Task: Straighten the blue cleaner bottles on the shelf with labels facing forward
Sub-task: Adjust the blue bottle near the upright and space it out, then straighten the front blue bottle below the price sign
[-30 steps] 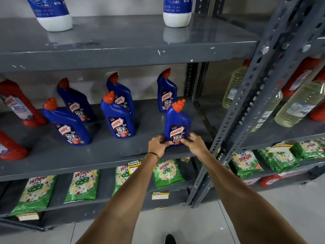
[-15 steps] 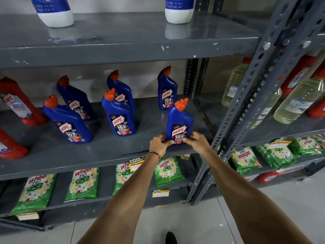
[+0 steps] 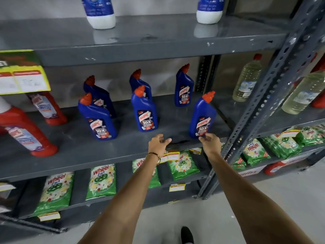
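Several blue cleaner bottles with orange caps stand on the grey middle shelf, in a front and a back row. The front right bottle stands upright near the shelf's edge, label facing me. My right hand has its fingertips pinched on that bottle's lower front corner. My left hand hovers open over the shelf edge, a hand's width left of that bottle. The front middle bottle and front left bottle show their labels. A back left bottle leans, partly hidden.
Red cleaner bottles stand at the shelf's left end. A perforated steel upright rises right of my right hand. Green detergent packets lie on the shelf below. White-based bottles stand on the top shelf; clear bottles are on the right rack.
My left hand has let go of the front right bottle and moved left, fingers spread. My right hand stays at the bottle's base. The view has shifted right and closer.
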